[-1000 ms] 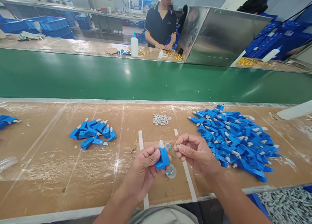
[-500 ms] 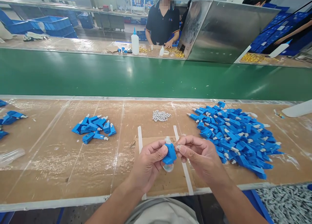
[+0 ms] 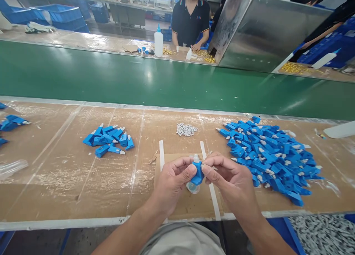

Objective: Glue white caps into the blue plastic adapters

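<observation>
A blue plastic piece with a whitish tip (image 3: 197, 173) is held upright between my hands, above a cardboard sheet. My left hand (image 3: 173, 181) grips it from the left with thumb and fingers. On its right side, my right hand (image 3: 229, 175) pinches close against the piece; whatever lies between those fingertips is hidden. Just below the piece is a small round clear dish (image 3: 193, 188). Beyond my hands lies a small pile of grey-white bits (image 3: 186, 129). A large heap of blue pieces (image 3: 277, 155) spreads to the right, and a smaller group (image 3: 109, 139) lies to the left.
A green belt (image 3: 116, 81) crosses behind the table. Past it stand a white bottle (image 3: 158, 43), a metal housing (image 3: 244, 33) and a person (image 3: 190, 22). A blue bin of grey parts (image 3: 321, 234) sits at lower right, and clear plastic (image 3: 12, 168) at far left.
My right hand has closed in on the blue piece, and the small grey bit formerly visible at its fingertips is now hidden. The camera view has shifted and tilted slightly.
</observation>
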The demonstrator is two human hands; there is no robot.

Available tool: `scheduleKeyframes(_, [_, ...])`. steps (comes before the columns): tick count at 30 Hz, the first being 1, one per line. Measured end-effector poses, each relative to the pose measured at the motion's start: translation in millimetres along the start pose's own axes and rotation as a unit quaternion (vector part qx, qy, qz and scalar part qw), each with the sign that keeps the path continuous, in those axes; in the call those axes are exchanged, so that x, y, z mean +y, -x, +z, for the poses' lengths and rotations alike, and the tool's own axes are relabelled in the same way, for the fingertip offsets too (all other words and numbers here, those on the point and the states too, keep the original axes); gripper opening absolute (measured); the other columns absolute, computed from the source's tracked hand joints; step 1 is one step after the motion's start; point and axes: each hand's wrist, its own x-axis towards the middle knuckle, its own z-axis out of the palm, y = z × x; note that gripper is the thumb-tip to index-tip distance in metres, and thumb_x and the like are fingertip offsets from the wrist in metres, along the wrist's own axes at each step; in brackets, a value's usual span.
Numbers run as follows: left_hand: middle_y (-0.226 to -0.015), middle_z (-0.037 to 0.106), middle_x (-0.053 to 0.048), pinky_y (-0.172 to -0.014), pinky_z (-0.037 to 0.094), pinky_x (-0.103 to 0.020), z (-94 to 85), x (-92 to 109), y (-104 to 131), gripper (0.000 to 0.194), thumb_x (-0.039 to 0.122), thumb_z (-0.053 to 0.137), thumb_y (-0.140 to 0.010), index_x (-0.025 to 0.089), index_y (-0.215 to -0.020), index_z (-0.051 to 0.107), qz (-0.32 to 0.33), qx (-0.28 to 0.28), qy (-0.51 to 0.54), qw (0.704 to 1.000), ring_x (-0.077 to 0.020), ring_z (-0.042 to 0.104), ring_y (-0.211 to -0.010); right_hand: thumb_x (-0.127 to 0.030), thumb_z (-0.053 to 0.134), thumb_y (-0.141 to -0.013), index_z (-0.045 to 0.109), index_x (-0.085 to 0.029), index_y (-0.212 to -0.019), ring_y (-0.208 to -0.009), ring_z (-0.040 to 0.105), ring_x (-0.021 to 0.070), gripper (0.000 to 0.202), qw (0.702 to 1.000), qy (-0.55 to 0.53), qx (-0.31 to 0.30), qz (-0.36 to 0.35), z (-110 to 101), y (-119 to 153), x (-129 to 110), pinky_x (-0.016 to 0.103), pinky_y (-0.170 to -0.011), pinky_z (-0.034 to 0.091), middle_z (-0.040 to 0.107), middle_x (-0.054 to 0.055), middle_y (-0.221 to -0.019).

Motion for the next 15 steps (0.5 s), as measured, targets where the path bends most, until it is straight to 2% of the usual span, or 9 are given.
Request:
scheduleKeyframes(5, [-0.089,0.071,-0.007,-0.077,0.049,-0.026,-1.1,-2,-1,0.029,0.039,0.075,-0.087,0.015,-0.103,0.077,0.063,0.042,-0.082,0.994,-0.0157,0.062,-0.083,-0.027,0.071,-0.093,0.075,-0.023,-0.092,-0.075,0.061,0.0137,0.005,0.997,0.066,0.015,-0.023,2,2,2,0.023,-0.063,0.053,0.063,0.002,-0.086])
scheduleKeyframes(8, [-0.090,0.070,-0.008,-0.077,0.051,-0.028,-1.1,1,-2,0.028,0.039,0.075,-0.086,0.014,-0.097,0.078,0.084,0.053,-0.131,0.986,-0.0187,0.064,-0.084,-0.029,0.072,-0.092,0.075,-0.022,-0.089,-0.076,0.062,0.0157,0.007,0.998,0.067,0.009,-0.008,1,0,3,0.027,-0.067,0.054,0.065,0.003,-0.083])
scheduleKeyframes(11, [-0.084,0.070,-0.008,-0.072,0.051,-0.028,-1.6,6,-3,0.030,0.042,0.072,-0.088,0.013,-0.095,0.078,0.076,0.022,-0.125,0.989,-0.0178,0.064,-0.076,-0.030,0.079,-0.086,0.073,-0.021,-0.085,-0.067,0.062,0.0136,0.010,0.998,-0.034,-0.009,0.058,-2,-6,4,0.026,-0.062,0.054,0.065,0.001,-0.076])
scheduleKeyframes(15, [-0.078,0.069,-0.009,-0.066,0.050,-0.030,-2.7,8,-3,0.037,0.045,0.066,-0.092,0.012,-0.106,0.076,0.045,-0.047,-0.091,0.994,-0.0182,0.063,-0.070,-0.033,0.086,-0.078,0.076,-0.022,-0.101,-0.050,0.055,0.0087,0.027,0.970,-0.179,-0.054,0.158,-6,-12,7,0.020,-0.047,0.046,0.061,-0.002,-0.066])
